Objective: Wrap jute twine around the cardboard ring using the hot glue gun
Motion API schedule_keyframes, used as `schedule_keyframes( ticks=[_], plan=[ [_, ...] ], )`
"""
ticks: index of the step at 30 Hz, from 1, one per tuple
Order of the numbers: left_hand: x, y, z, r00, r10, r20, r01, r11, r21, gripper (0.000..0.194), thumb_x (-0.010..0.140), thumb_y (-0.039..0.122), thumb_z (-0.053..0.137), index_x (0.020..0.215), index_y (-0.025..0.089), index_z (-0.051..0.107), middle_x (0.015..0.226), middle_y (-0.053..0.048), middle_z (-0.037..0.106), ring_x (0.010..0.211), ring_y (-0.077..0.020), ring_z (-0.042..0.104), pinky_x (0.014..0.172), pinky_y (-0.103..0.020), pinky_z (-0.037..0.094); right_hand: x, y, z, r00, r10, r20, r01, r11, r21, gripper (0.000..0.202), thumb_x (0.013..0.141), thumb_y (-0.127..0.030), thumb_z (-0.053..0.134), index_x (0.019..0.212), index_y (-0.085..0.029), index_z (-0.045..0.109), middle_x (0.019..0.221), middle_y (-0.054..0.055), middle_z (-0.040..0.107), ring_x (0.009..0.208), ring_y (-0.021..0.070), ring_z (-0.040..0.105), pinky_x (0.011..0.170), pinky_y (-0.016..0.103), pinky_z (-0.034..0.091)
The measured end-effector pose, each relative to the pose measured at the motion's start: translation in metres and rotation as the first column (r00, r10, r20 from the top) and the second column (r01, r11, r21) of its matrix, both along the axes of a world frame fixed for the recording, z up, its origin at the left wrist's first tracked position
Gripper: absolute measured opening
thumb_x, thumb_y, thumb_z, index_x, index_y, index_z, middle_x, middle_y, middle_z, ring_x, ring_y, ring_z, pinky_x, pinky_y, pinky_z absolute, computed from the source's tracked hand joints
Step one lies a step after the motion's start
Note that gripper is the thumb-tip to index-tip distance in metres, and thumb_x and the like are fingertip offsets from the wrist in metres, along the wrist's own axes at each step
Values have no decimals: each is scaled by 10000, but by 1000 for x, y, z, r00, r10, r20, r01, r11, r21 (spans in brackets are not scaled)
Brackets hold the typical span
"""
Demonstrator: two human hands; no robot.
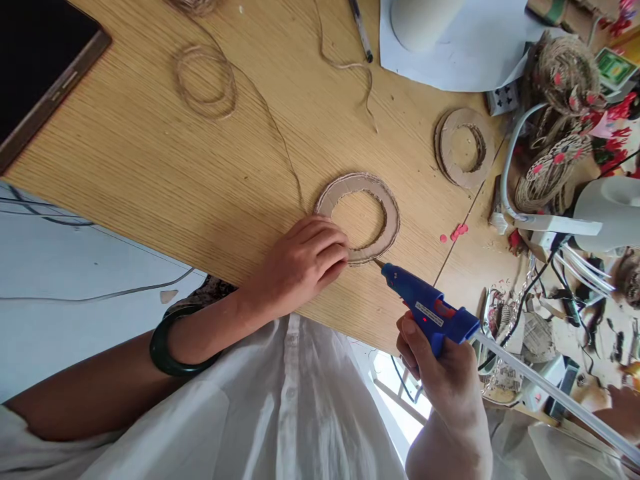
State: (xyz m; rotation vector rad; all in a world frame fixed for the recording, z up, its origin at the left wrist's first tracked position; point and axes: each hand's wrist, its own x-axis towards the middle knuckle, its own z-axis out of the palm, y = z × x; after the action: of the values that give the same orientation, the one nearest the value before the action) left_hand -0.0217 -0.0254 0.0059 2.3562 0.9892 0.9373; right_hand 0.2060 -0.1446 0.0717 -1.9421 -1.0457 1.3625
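My left hand [313,260], a dark green bangle on its wrist, is closed on the lower left part of a cardboard ring [393,213] lying flat on the table. Its fingers cover that stretch of the ring. From beside these fingers a thin length of twine [280,130] runs up to a loose twine coil [227,90]. My right hand [440,370] grips a blue hot glue gun [417,293] by its handle. The gun's nozzle is at the ring's lower outer edge; I cannot tell whether it touches. A long clear glue stick [545,383] sticks out of its back.
Stacked cardboard rings [447,150] lie at the upper right, near small red dots [460,231]. A pen [361,32] and white paper [465,70] are at the top. A dark screen [45,60] stands upper left. Twine crafts [565,73] and another person's hand [623,407] are at right.
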Motion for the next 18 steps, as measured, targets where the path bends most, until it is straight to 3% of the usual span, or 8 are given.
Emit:
schedule_keyframes(
  ticks=[18],
  plan=[
    [0,0,0,1000,-4,-8,4,1000,-5,68,940,108,617,929,173,632,1047,-52,709,1063,-208,654,1080,-440,514,2,1,-4,999,-9,47,8,1000,8,254,978,-395,654,844,-200,561,616,-50,454,494,86,413,403,230,308]
  ],
)
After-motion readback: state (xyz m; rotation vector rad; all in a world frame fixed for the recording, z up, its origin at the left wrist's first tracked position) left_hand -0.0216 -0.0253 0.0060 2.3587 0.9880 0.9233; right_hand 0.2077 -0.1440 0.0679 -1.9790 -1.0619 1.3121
